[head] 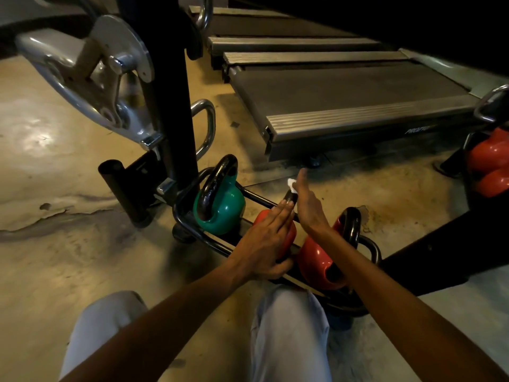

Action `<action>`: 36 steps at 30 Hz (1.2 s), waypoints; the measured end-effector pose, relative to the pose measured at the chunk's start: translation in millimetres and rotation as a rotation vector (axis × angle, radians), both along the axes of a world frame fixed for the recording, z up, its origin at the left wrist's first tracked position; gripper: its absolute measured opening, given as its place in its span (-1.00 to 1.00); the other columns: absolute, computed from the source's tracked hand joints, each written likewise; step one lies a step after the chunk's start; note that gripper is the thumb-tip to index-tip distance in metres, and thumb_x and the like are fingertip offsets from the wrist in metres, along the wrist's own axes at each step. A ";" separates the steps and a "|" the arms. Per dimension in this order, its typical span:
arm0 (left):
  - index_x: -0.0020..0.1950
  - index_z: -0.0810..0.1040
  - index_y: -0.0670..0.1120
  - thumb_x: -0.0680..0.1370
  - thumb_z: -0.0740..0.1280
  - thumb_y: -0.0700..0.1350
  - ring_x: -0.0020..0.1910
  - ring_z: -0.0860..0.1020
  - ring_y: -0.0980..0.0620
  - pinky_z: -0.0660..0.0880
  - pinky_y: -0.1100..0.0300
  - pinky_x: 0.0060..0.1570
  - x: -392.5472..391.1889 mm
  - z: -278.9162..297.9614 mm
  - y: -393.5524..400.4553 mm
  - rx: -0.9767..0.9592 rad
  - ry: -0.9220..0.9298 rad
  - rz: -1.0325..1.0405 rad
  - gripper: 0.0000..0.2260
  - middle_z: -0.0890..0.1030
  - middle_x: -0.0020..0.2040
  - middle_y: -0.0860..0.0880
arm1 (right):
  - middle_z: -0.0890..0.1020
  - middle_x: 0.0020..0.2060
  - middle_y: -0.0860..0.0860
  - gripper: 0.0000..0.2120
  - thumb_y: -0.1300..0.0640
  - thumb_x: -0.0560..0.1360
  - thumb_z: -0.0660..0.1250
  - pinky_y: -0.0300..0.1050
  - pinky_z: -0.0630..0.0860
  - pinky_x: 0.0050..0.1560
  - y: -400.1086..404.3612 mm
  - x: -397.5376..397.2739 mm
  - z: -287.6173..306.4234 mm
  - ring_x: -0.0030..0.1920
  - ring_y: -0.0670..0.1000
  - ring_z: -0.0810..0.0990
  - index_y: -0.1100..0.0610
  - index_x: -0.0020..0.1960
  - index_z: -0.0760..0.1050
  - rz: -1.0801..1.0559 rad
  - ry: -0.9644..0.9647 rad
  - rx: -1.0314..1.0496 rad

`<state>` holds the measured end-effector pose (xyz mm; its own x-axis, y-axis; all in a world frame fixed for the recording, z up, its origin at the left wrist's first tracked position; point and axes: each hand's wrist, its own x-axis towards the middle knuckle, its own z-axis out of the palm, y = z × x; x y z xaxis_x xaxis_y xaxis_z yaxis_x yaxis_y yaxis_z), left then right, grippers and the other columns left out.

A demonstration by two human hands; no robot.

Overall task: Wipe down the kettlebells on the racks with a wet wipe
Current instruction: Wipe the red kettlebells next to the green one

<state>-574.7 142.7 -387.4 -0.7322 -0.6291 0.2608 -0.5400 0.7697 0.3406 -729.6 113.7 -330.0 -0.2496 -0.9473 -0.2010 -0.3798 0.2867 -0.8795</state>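
Kettlebells sit in a low black rack (192,230) on the floor: a green kettlebell (223,208) at the rack's far-left end, a middle red kettlebell (287,238) beside it, and a near red kettlebell (316,260) towards the right end. More red ones (487,161) rest on a second rack at the right edge of view.

The left hand (264,244) lies flat over the middle red kettlebell, fingers straight along its top and reaching to the black handle (290,198), thumb tucked under the near side; it steadies the bell and does not clasp it. The right hand (308,205) is held edge-on just beside that handle, fingers extended, with a small white wet wipe (291,185) showing at the thumb side, against the top of the handle. The grip on the wipe looks like a light pinch between thumb and palm, though the exact hold is partly hidden behind the hand.

By my reading, the step in hand is wiping the middle bell's handle. The next move would call for drawing the wipe round the handle loop and down over the red body, which means shifting the steadying hand out of the way, then going on to the near red bell. The green one's state, wiped or not, cannot be told.
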 end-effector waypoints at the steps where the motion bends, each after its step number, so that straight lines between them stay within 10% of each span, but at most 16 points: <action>1: 0.69 0.05 -0.24 0.55 0.31 0.21 0.69 -0.12 -0.11 0.05 -0.07 0.66 0.1 0.2 0.3 0.002 -0.005 0.006 -0.11 0.00 0.70 -0.24 | 0.55 0.39 0.07 -0.05 -0.54 0.55 -0.25 -0.07 0.34 0.29 -4.5 -9.2 0.2 0.37 0.05 0.51 0.07 0.50 0.48 0.050 0.098 -0.028; 14: 0.70 0.08 -0.20 0.60 0.28 0.23 0.69 -0.01 -0.16 0.06 -0.03 0.60 0.3 -0.2 -0.3 -0.018 -0.028 0.034 -0.17 0.04 0.70 -0.22 | 0.71 -0.27 -0.04 -0.17 -0.31 0.72 -0.16 -0.01 0.47 0.04 -63.2 -38.7 3.3 -0.17 -0.11 0.64 0.12 -0.25 0.70 0.557 0.380 -0.006; 29: 0.68 0.13 -0.25 0.58 0.30 0.19 0.70 -0.06 -0.16 0.03 -0.03 0.65 -0.4 -1.9 -2.2 -0.057 -0.004 0.014 -0.18 0.05 0.70 -0.25 | 0.71 -0.16 0.00 -0.14 -0.37 0.67 -0.22 -0.05 0.48 0.08 -60.4 -20.2 18.1 -0.04 0.00 0.65 0.11 -0.18 0.69 0.694 0.489 0.133; 36: 0.69 0.10 -0.23 0.58 0.27 0.21 0.71 -0.09 -0.11 0.15 -0.11 0.63 -0.5 -6.6 -1.5 -0.024 0.026 0.018 -0.17 0.01 0.71 -0.21 | 0.70 0.08 -0.05 -0.31 -0.35 0.68 -0.12 -0.04 0.52 0.13 -29.3 -46.3 1.0 0.07 -0.15 0.63 0.00 0.16 0.68 0.580 0.510 -0.167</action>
